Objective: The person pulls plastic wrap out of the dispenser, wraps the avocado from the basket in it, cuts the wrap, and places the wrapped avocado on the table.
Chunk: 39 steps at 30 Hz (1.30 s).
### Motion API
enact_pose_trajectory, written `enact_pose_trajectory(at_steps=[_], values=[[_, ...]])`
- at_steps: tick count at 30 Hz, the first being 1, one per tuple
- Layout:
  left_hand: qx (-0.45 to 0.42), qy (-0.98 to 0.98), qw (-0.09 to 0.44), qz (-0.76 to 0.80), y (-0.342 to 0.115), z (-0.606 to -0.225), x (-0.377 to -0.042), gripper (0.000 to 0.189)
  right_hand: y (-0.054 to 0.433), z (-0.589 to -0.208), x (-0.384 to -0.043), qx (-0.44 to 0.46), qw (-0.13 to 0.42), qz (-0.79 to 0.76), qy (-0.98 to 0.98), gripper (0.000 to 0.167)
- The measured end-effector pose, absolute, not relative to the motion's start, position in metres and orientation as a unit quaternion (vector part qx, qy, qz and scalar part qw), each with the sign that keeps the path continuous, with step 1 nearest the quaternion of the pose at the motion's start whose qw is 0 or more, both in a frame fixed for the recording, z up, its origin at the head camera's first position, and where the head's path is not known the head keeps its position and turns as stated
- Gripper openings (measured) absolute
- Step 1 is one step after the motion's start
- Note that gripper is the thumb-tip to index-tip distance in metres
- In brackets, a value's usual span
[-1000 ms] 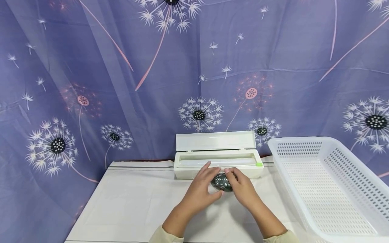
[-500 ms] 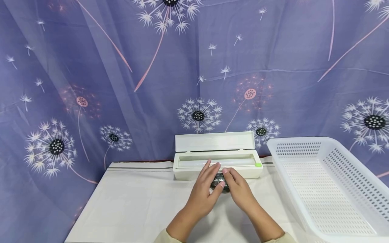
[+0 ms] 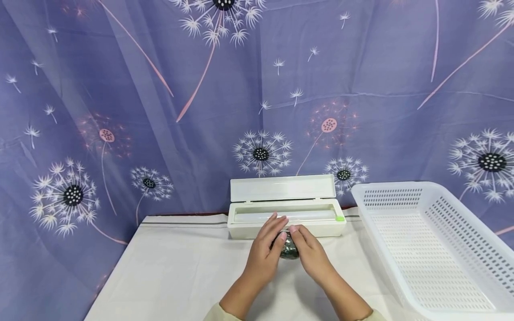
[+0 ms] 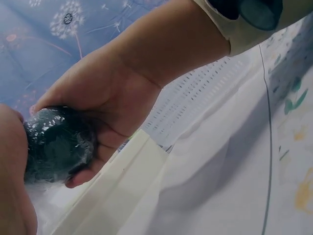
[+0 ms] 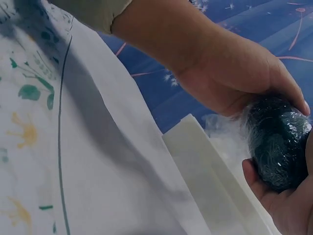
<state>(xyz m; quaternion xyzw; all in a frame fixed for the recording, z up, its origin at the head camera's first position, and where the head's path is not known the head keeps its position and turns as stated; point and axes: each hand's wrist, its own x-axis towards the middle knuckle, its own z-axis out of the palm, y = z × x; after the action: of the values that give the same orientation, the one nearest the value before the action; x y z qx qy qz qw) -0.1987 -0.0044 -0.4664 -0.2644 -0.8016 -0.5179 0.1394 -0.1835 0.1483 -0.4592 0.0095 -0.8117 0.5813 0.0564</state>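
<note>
Both hands hold a dark green, rounded thing (image 3: 290, 250) wrapped in clear, shiny plastic film, just in front of a white box. Its kind is hidden by the wrapping. My left hand (image 3: 260, 256) has its thumb over the near top and longer fingers stretched along the far side. From the other side, my right hand (image 3: 314, 257) grips it with thumb on top and fingers beneath, as the left wrist view shows around the wrapped thing (image 4: 59, 143). In the right wrist view, wrinkled film clings to the wrapped thing (image 5: 275, 143).
The white cling film box (image 3: 241, 229) has its lid (image 3: 281, 188) raised, a film roll (image 3: 297, 216) inside and a green tab at its right end. A white perforated basket (image 3: 385, 240) stands at the right. A patterned purple curtain (image 3: 192, 151) hangs behind the table (image 3: 168, 267).
The left hand has closed in on the wrapped thing, its thumb moving from the near underside up over the top. The wrapped thing has turned and shifted slightly left with the right hand.
</note>
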Motion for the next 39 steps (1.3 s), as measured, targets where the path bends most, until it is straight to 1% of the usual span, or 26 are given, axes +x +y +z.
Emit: enact_pose_trajectory(at_steps=[4,6,8,13,18,20,23,27,30,33,39], values=[[-0.228,-0.768,0.145,-0.581,-0.003,-0.468,-0.199,0.030,0.144,-0.459,-0.181,0.013,0.040,0.604,-0.796,0.035],[-0.201,-0.747,0.131,-0.620,-0.002,-0.468,-0.200,0.026,0.142,-0.460,-0.180,0.016,0.033,0.613,-0.790,0.035],[-0.171,-0.727,0.104,-0.657,-0.002,-0.468,-0.200,0.024,0.140,-0.460,-0.179,0.016,0.027,0.619,-0.785,0.035],[-0.114,-0.675,0.039,-0.728,-0.002,-0.466,-0.199,0.027,0.137,-0.462,-0.177,0.017,0.021,0.629,-0.777,0.035],[-0.076,-0.607,0.005,-0.791,0.000,-0.466,-0.200,0.038,0.135,-0.462,-0.176,0.013,0.006,0.643,-0.766,0.033],[-0.060,-0.589,0.000,-0.806,0.002,-0.466,-0.201,0.038,0.135,-0.463,-0.177,0.012,0.000,0.647,-0.763,0.032],[-0.045,-0.570,-0.008,-0.820,0.003,-0.466,-0.200,0.030,0.136,-0.463,-0.178,0.011,-0.013,0.653,-0.758,0.035],[-0.042,-0.553,-0.015,-0.832,0.002,-0.466,-0.200,0.019,0.138,-0.463,-0.179,0.018,-0.042,0.677,-0.735,0.046],[-0.045,-0.546,-0.019,-0.836,0.002,-0.465,-0.200,0.017,0.138,-0.462,-0.179,0.023,-0.059,0.695,-0.716,0.053],[-0.051,-0.548,-0.023,-0.835,0.002,-0.465,-0.201,0.022,0.138,-0.461,-0.178,0.011,-0.060,0.699,-0.712,0.055],[-0.064,-0.566,-0.014,-0.822,0.002,-0.465,-0.201,0.037,0.137,-0.459,-0.178,-0.010,-0.042,0.690,-0.723,0.048]])
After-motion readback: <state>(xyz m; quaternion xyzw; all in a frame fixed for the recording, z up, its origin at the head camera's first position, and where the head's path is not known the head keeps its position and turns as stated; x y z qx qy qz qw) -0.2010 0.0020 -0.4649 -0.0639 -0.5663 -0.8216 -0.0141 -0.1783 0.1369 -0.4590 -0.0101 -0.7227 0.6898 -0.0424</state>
